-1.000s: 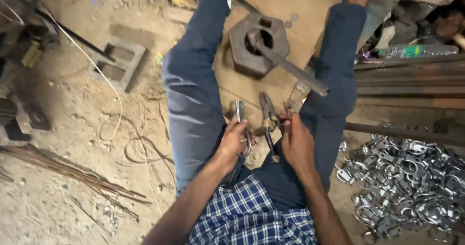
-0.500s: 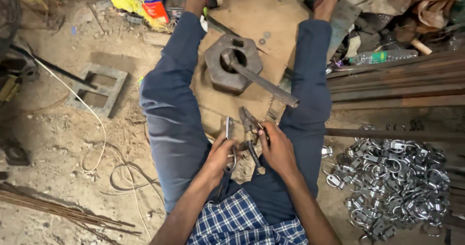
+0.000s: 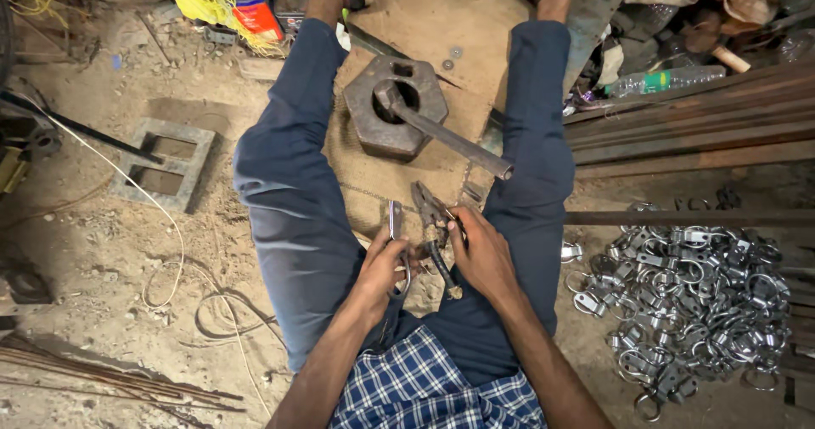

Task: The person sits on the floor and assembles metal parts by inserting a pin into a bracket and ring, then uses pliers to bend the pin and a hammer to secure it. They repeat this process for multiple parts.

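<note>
I note both hands have held their place between my knees over the last second, the left hand point(image 3: 384, 268) closed on a small metal clip point(image 3: 396, 225), the right hand point(image 3: 482, 255) closed around pliers point(image 3: 435, 229), so fitting continues.

I see flat, soft daylight, moderately bright, no hard shadows; only faint shade under the legs and around the hexagonal iron block point(image 3: 395, 106). Mild glare on the pile of shiny metal rings point(image 3: 696, 293). Centre is sharp, both hands crisp. Corners stretch with wide-angle distortion, slightly softer and dimmer at the left edge.
</note>
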